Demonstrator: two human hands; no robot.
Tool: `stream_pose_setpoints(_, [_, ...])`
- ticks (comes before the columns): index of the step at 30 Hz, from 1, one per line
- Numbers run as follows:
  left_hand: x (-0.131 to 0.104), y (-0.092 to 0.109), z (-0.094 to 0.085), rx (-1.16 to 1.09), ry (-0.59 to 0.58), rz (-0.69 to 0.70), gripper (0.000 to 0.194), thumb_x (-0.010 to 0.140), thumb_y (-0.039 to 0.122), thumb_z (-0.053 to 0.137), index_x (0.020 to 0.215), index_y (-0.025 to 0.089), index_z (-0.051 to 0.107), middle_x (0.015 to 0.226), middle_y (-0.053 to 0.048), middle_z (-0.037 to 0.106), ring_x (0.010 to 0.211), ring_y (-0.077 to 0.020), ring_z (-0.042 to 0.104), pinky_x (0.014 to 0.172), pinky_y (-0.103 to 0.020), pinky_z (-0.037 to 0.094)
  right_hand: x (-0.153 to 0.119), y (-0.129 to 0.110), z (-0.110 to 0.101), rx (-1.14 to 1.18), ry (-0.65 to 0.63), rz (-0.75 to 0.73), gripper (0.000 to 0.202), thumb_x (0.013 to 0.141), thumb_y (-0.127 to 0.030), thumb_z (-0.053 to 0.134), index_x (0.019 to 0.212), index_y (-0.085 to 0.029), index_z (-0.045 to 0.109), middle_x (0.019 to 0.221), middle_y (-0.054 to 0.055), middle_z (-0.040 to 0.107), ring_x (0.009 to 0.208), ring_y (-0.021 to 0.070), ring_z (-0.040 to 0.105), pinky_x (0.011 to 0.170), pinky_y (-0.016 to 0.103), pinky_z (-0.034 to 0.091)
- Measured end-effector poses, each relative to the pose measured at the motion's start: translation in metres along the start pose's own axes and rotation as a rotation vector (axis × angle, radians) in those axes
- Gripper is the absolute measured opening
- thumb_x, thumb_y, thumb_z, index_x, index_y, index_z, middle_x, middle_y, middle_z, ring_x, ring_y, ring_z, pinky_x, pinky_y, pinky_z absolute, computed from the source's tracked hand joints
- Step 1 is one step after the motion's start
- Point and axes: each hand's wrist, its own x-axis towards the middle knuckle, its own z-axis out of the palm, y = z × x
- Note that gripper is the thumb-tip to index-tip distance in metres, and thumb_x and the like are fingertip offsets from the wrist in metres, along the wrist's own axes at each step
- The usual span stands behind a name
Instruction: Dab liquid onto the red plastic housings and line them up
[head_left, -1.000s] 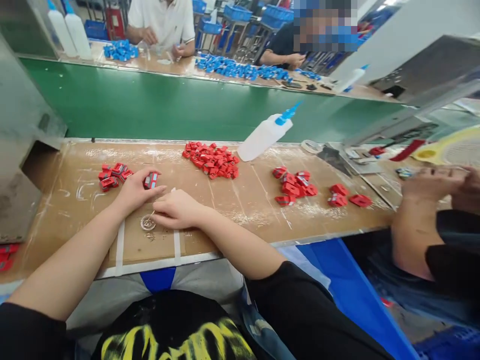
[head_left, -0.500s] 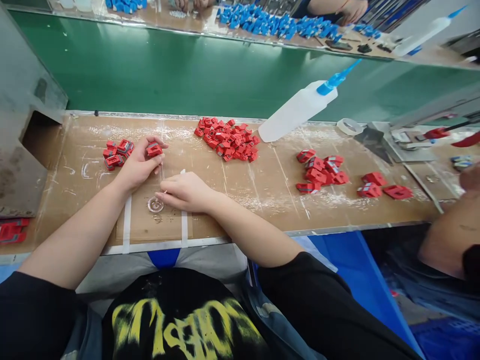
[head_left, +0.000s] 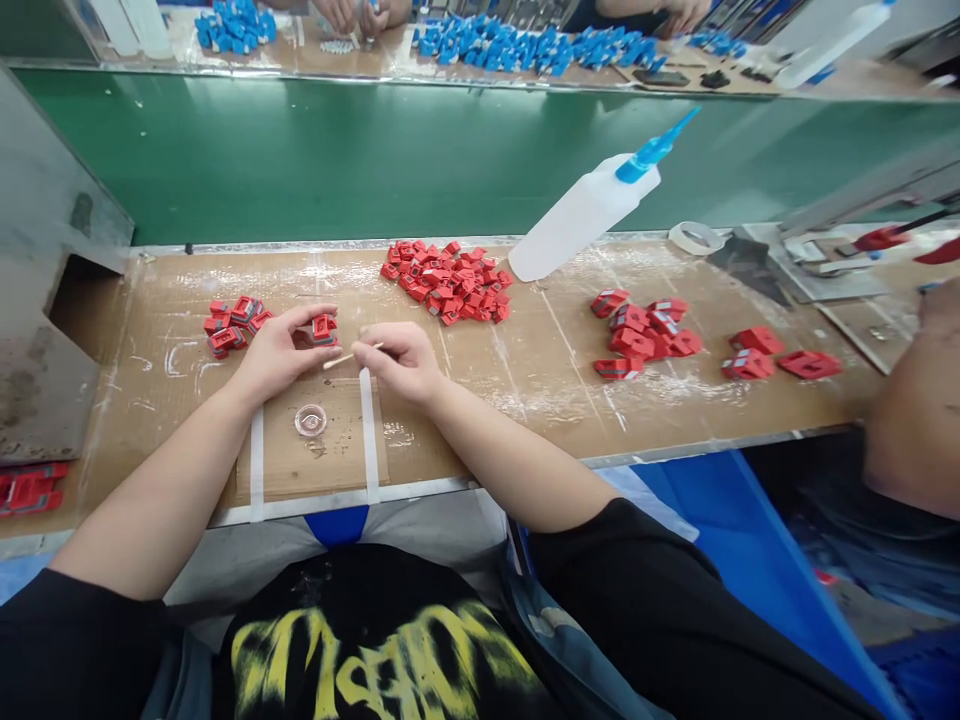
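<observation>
Between the thumb and fingers of my left hand [head_left: 285,350] is a small red plastic part [head_left: 324,330], its hollow side facing up. My right hand [head_left: 405,360] pinches a cotton swab [head_left: 343,360], a thin pale stick whose tip points left, close below the red part. Whether the tip touches it I cannot tell. Below both hands, a small clear round dish [head_left: 310,421] rests on a board [head_left: 300,470] held with white tape strips. Left of my left hand lies a small cluster of red parts [head_left: 234,325] with grey edges.
A large heap of red parts [head_left: 450,280] lies behind my hands, beside a white squeeze bottle [head_left: 581,220] with a blue nozzle. More red parts [head_left: 645,330] sit to the right. A metal housing [head_left: 52,270] stands at the left. Another person's arm [head_left: 919,390] is at the right edge.
My right hand has moved up and away from the dish, bringing the cotton swab close to the red part. My left hand has shifted slightly down and right, still holding the red part.
</observation>
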Motion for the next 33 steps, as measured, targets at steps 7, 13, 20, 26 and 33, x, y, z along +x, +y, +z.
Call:
stream_pose_setpoints(7, [0.000,-0.003,0.006,-0.138,-0.075,-0.042,0.054,0.079,0.034,0.087,0.122,0.022,0.056,0.132,-0.010,0.069,0.092,-0.0174,0.070,0.079,-0.032,0.060,0.006,0.013,-0.009,-0.088,0.209,0.054,0.058,0.105,-0.063,0.049,0.070,-0.019,0.060,0.062,-0.001,0.054,0.059,0.0117,0.048,0.063,0.028,0.040])
stream_pose_setpoints(13, [0.001,-0.006,0.005,-0.127,-0.096,-0.016,0.054,0.078,0.033,0.089,0.117,0.024,0.053,0.107,-0.003,0.067,0.080,-0.0135,0.065,0.072,-0.027,0.055,0.009,0.023,-0.001,-0.138,0.158,0.052,0.057,0.106,-0.064,0.047,0.074,-0.018,0.061,0.066,-0.001,0.056,0.063,0.0119,0.049,0.065,0.027,0.038])
stream_pose_setpoints(20, [0.001,-0.006,0.007,-0.122,-0.110,0.014,0.054,0.079,0.035,0.089,0.116,0.024,0.051,0.108,-0.003,0.065,0.089,-0.0167,0.068,0.077,-0.030,0.056,0.011,0.030,0.003,-0.095,0.112,0.037,0.052,0.106,-0.058,0.051,0.079,-0.017,0.065,0.070,0.000,0.059,0.066,0.0122,0.051,0.066,0.027,0.038])
stream_pose_setpoints(26, [0.001,-0.007,0.007,-0.130,-0.094,0.014,0.054,0.078,0.033,0.090,0.115,0.025,0.051,0.103,-0.001,0.063,0.077,-0.0117,0.062,0.070,-0.025,0.054,0.011,0.030,0.002,-0.131,0.120,0.045,0.051,0.107,-0.054,0.050,0.071,-0.018,0.059,0.065,-0.002,0.051,0.062,0.0117,0.046,0.064,0.027,0.034])
stream_pose_setpoints(33, [0.002,-0.006,0.007,-0.128,-0.065,0.049,0.061,0.077,0.034,0.091,0.121,0.026,0.050,0.122,-0.008,0.070,0.094,-0.0177,0.073,0.080,-0.030,0.062,0.011,0.024,-0.006,-0.145,0.147,0.025,0.057,0.107,-0.059,0.048,0.067,-0.019,0.053,0.062,-0.003,0.048,0.060,0.0105,0.044,0.062,0.027,0.032])
